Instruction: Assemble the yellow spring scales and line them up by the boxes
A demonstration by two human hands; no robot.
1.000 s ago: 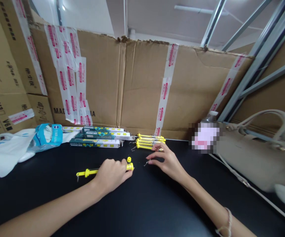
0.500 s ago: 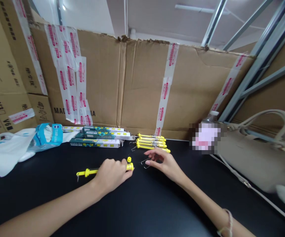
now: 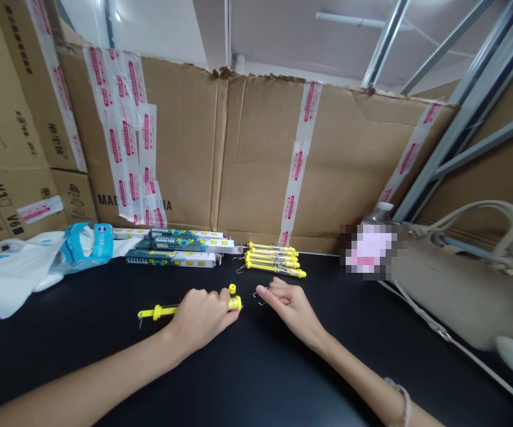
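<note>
My left hand [image 3: 200,317] is closed around a yellow plastic tool [image 3: 158,312] lying on the black tabletop [image 3: 256,379], with its tip showing past my fingers. A small yellow cap [image 3: 232,289] sits just above those fingertips. My right hand [image 3: 289,309] is pinching a thin wire hook [image 3: 260,298] at its fingertips, a short way right of the left hand. Just beyond it lies a row of several yellow tools [image 3: 273,258]. Several dark green and white boxes [image 3: 171,258] stand further left.
A taped cardboard sheet [image 3: 256,154] stands along the table's far edge. At the left lie a white plastic bag [image 3: 7,279] and a blue soft packet [image 3: 88,248]. A bottle [image 3: 383,212], a pixelated item and a beige handbag [image 3: 465,284] are at the right.
My right hand has drawn back toward me, away from the yellow tools, with the wire hook at its fingertips. My left hand and its yellow tool have barely moved.
</note>
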